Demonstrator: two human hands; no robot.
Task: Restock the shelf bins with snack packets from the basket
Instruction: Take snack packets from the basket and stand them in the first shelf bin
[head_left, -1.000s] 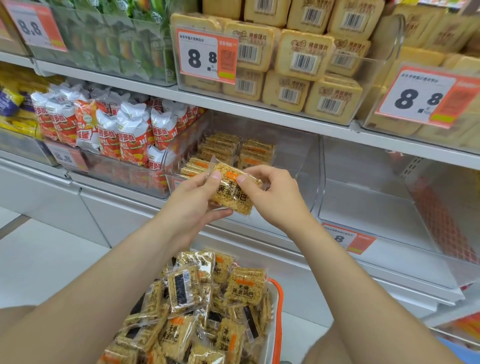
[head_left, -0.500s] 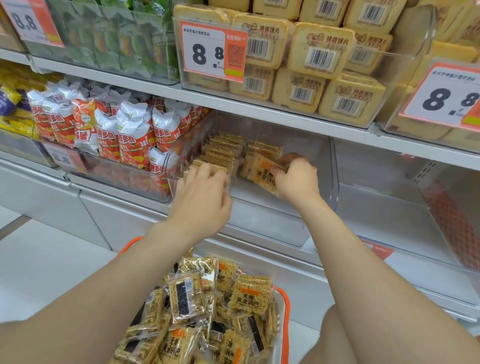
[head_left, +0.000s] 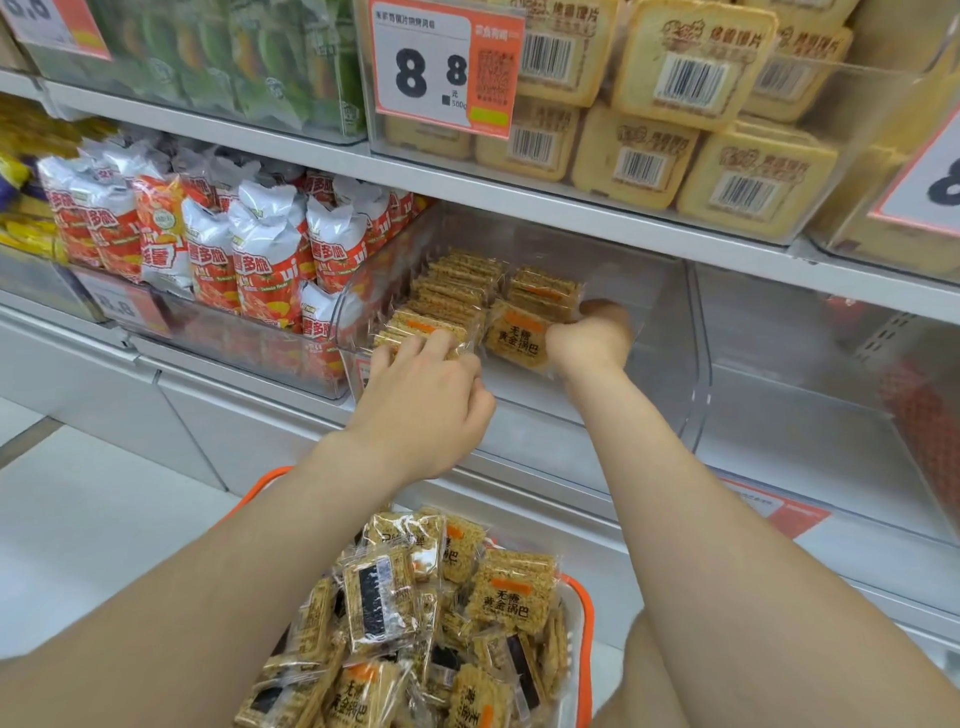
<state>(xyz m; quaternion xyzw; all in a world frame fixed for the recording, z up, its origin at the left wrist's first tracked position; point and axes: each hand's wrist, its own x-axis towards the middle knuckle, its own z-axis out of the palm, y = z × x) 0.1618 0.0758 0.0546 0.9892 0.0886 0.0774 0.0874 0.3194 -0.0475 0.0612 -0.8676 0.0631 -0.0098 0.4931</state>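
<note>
nearest me the basket (head_left: 586, 623) is heaped with packets (head_left: 498, 597), so most of the job is left. above it the left hand (head_left: 421, 395) curls its fingers round the front of the left row (head_left: 447, 296) in the clear bin (head_left: 693, 364) (steadying it, i'd guess). just beyond, the right hand (head_left: 592, 338) pinches a packet (head_left: 511, 338) upright against the shorter right row (head_left: 545, 291). two part rows are in; the bin's front and right side lie bare, as does the next bin (head_left: 831, 415).

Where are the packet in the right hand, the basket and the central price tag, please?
packet (head_left: 511, 338), head view, printed front.
basket (head_left: 586, 623), head view, orange rim.
price tag (head_left: 434, 78), head view, white area.
</note>
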